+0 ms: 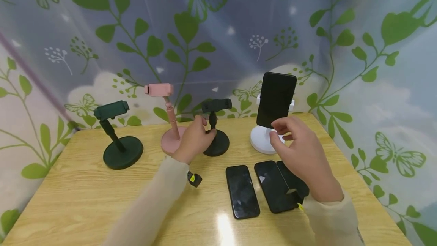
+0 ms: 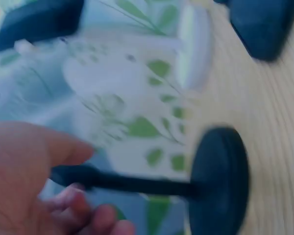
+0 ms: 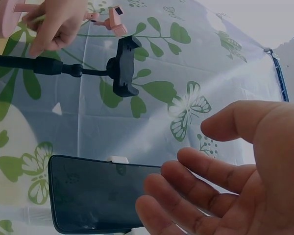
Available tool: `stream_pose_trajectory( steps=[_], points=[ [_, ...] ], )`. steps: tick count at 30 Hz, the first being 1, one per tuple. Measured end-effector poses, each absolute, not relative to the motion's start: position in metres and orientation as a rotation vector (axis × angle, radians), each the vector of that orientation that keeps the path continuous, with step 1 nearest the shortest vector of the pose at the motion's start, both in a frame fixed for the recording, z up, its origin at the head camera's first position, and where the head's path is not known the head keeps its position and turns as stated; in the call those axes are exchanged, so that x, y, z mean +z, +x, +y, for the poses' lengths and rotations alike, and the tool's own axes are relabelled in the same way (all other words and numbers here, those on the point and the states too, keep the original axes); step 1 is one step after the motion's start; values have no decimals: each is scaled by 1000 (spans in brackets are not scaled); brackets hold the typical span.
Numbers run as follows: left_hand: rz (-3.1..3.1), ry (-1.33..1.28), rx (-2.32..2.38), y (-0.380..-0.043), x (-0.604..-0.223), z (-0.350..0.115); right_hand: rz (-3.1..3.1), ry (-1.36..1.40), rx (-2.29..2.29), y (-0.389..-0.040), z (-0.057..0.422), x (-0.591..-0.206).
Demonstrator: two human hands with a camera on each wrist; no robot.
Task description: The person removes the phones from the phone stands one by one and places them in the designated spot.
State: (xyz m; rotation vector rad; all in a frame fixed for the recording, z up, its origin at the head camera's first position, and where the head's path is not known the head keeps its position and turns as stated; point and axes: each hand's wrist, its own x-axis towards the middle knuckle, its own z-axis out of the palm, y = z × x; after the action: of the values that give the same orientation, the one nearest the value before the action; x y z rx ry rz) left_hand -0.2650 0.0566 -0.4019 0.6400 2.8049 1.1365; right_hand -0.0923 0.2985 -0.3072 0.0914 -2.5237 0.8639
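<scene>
My left hand (image 1: 194,136) reaches to the stem of a black phone stand (image 1: 218,145), its thumb and fingers on either side of the stem. In the left wrist view, the stem (image 2: 142,184) runs between the parted thumb and fingers, and that picture is blurred. Near the lower edge of a dark phone (image 1: 277,98) is my right hand (image 1: 302,149), fingers loosely bent and holding nothing. The phone sits upright in a white phone stand (image 1: 258,139). In the right wrist view, the black stand's clamp (image 3: 125,68) holds no phone.
A pink phone stand (image 1: 168,143) stands left of the black one, and a dark green stand (image 1: 133,153) farther left. Phones lie in front on the wooden table (image 1: 68,200): one (image 1: 243,192) at left, another (image 1: 273,185) beside it, and a third (image 1: 293,177) partly behind my right hand.
</scene>
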Motion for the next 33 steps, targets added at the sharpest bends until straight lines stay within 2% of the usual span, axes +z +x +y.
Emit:
stream_pose_trajectory(
  steps=[5,9,21,33],
  points=[
    [2673,867,1048,-238,-381,71,-2491,70,887,-90,298,-306],
    [2564,965,1128,-234,-369,92,-2434,50,892,-88,301,-304],
    [2389,957,1498,-247,-351,158,-2310,145,925,-87,301,-303],
    [2174,983,1693,-252,-352,176,-2329,129,893,-83,306,-300]
  ],
)
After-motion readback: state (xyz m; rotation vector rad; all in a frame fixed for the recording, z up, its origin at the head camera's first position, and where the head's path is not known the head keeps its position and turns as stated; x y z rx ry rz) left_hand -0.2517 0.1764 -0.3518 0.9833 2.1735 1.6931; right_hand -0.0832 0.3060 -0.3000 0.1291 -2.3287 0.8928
